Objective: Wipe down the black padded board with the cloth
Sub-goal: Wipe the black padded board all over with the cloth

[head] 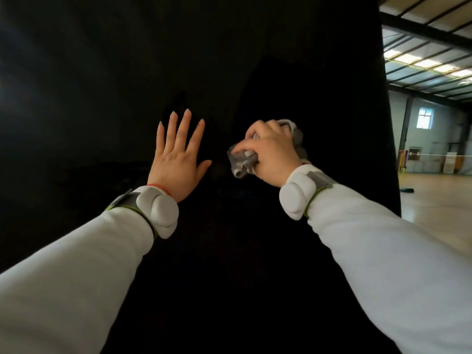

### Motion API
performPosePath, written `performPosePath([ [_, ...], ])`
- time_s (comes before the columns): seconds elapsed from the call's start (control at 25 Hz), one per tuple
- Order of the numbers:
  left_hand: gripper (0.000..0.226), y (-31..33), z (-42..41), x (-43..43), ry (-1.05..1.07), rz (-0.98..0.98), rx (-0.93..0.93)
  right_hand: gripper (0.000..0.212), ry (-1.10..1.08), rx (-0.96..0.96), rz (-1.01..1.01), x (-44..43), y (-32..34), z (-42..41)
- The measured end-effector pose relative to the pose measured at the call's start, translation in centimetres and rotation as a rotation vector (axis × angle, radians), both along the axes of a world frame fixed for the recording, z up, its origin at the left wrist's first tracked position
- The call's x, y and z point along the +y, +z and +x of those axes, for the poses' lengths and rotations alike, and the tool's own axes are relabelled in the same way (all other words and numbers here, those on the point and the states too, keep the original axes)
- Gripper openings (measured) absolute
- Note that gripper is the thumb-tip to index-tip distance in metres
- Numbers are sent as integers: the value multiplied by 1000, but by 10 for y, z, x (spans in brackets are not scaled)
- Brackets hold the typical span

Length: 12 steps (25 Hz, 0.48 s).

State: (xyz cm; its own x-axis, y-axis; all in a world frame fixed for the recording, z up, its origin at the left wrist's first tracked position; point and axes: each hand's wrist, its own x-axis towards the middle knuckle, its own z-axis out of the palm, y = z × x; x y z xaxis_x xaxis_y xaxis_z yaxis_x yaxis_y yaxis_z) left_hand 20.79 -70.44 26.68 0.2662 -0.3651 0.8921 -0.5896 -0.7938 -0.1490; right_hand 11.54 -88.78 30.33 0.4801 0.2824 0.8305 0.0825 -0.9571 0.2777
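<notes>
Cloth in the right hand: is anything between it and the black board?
Nothing visible. The right hand grips the bunched cloth directly in front of the black board; the left hand is spread open beside it, apart.

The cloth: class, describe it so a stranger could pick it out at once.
A tall black board fills the view. In front of it, the right hand grips a crumpled grey cloth. The spread left hand beside it holds nothing.

White long sleeves (76,290), rounded white wrist devices (159,213) on grey straps, thin red bracelet (159,188) at left wrist
</notes>
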Motion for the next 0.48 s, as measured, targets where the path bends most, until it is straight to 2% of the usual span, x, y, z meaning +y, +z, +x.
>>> performPosePath([
  [0.16, 77, -4, 0, 3, 62, 43, 36, 28, -85, 346, -117, 0, -16, -18],
  [0.2, 77, -4, 0, 2, 75, 49, 41, 29, -115, 343, -101, 0, -7, -21],
  [0.24, 77, -3, 2, 2, 80, 52, 41, 31, -148, 269, -54, 1, 5, -21],
  [0.36, 76, -5, 5, 1, 84, 54, 24, 42, -167, -118, 219, 3, 44, -17],
  [0.4, 76, -7, 6, 0, 83, 54, 22, 45, -158, -157, 268, 3, 45, -11],
  [0.48, 76, -9, 7, 0, 74, 54, 15, 49, -172, -127, 232, 3, 29, 0],
])
